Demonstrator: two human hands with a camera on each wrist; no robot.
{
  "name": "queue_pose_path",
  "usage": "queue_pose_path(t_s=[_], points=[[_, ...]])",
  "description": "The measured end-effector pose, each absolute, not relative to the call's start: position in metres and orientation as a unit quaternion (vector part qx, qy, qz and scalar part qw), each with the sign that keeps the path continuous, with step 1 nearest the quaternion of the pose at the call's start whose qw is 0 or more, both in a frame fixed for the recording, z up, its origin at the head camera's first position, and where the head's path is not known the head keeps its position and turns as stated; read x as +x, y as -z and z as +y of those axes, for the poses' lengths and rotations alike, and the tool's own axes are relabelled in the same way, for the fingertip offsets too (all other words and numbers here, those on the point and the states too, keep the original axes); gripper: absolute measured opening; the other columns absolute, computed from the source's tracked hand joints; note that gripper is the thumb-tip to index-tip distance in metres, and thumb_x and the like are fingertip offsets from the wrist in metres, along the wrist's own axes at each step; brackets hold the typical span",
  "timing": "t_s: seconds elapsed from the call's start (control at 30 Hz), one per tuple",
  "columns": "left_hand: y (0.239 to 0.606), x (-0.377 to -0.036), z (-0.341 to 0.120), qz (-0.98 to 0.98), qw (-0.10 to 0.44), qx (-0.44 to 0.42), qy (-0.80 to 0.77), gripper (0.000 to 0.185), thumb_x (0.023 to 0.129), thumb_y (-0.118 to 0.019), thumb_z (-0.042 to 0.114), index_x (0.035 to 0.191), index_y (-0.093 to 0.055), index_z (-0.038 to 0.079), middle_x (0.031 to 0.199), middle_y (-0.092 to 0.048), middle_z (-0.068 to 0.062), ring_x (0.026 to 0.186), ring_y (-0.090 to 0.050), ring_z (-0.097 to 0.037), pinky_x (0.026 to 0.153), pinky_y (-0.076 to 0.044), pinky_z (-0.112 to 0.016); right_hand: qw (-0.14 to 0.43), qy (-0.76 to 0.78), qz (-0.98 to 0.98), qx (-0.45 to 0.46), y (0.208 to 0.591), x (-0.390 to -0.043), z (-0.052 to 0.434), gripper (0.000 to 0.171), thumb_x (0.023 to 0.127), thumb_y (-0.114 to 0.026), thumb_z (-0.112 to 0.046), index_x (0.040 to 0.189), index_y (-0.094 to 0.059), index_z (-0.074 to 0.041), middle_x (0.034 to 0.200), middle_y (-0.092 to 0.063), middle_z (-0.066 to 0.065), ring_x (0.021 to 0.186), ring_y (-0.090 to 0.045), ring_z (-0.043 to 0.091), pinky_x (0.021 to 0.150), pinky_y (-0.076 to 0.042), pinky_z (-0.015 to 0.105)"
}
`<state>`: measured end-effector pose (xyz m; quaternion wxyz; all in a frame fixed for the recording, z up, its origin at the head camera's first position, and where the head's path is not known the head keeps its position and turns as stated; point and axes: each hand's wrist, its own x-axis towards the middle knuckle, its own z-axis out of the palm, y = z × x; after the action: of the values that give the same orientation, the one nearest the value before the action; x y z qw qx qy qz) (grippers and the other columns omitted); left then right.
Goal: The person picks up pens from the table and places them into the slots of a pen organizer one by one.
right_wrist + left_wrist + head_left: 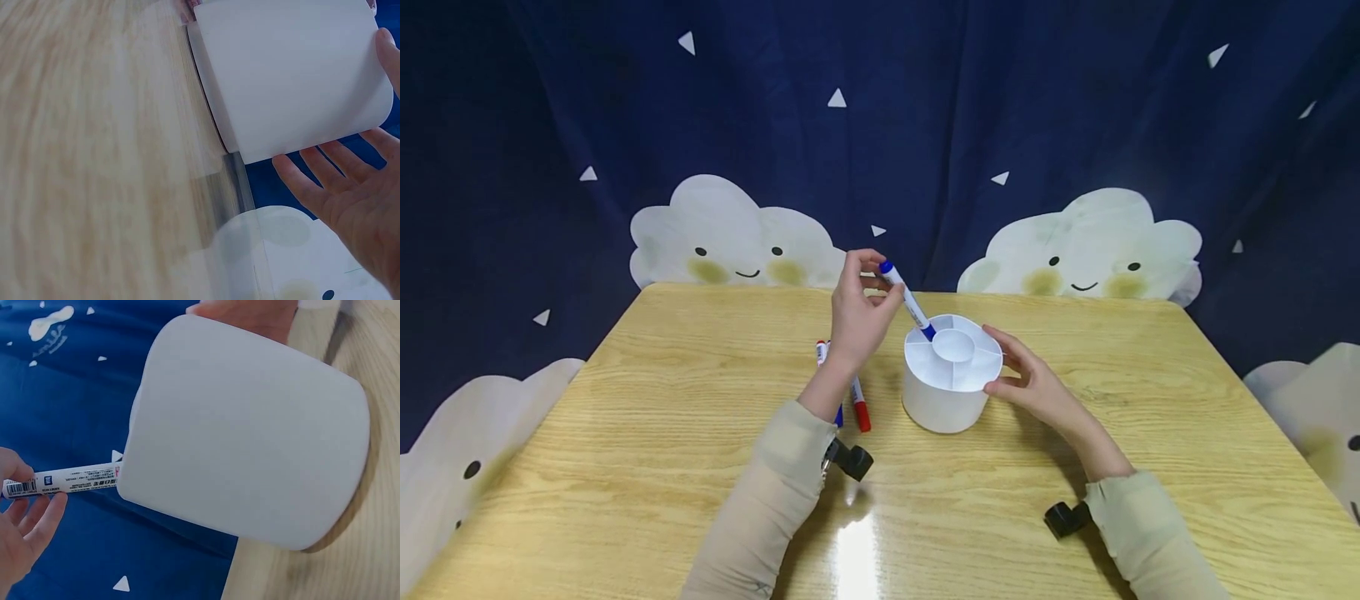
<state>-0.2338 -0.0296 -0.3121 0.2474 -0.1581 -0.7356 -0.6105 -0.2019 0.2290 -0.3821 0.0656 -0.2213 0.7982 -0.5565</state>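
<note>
I am pinching the blue marker [908, 302] in my left hand [856, 315], tip tilting into the white organizer [951, 375], right hand [1033, 385] spread flat, steadying its far side.

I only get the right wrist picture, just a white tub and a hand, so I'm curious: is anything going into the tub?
Observer: Yes, the left hand holds a blue marker, its lower end in an outer compartment of the white tub.
Operator: Has the tub got many holes?
Observer: A round middle well with wedge compartments around it.
Operator: Any more pens?
Observer: A red marker and a second blue marker lie on the table by the left wrist.
</note>
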Motion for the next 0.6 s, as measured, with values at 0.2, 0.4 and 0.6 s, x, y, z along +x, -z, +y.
queue_pose_path(t_s=[0.2, 0.4, 0.6], points=[[0.319, -0.235, -0.030, -0.748, 0.209, -0.168, 0.607, 0.033, 0.081, -0.061, 0.002, 0.107, -0.043, 0.005, 0.098, -0.051, -0.011, 0.082, -0.059, -0.019, 0.067, -0.053, -0.025, 0.063, 0.559, 0.796, -0.223, 0.381, -0.200, 0.228, 0.074, 0.083, -0.065, -0.011, 0.144, -0.024, -0.017, 0.145, -0.030, 0.010, 0.123, -0.040, 0.019, 0.090, -0.045, 0.027], [0.317, -0.228, -0.030, -0.763, 0.165, -0.167, 0.603, 0.031, 0.082, -0.059, 0.000, 0.108, -0.043, 0.000, 0.102, -0.051, -0.015, 0.089, -0.059, -0.025, 0.070, -0.054, -0.027, 0.061, 0.565, 0.791, -0.228, 0.382, -0.200, 0.229, 0.074, 0.083, -0.064, -0.009, 0.144, -0.024, -0.014, 0.144, -0.029, 0.012, 0.120, -0.041, 0.009, 0.090, -0.045, 0.024], [0.320, -0.224, -0.029, -0.762, 0.145, -0.182, 0.604, 0.028, 0.082, -0.057, -0.002, 0.107, -0.044, -0.001, 0.101, -0.053, -0.017, 0.090, -0.059, -0.028, 0.070, -0.054, -0.028, 0.060, 0.559, 0.795, -0.229, 0.382, -0.201, 0.228, 0.074, 0.083, -0.065, -0.010, 0.144, -0.023, -0.015, 0.145, -0.030, 0.011, 0.120, -0.042, 0.009, 0.091, -0.044, 0.027]])
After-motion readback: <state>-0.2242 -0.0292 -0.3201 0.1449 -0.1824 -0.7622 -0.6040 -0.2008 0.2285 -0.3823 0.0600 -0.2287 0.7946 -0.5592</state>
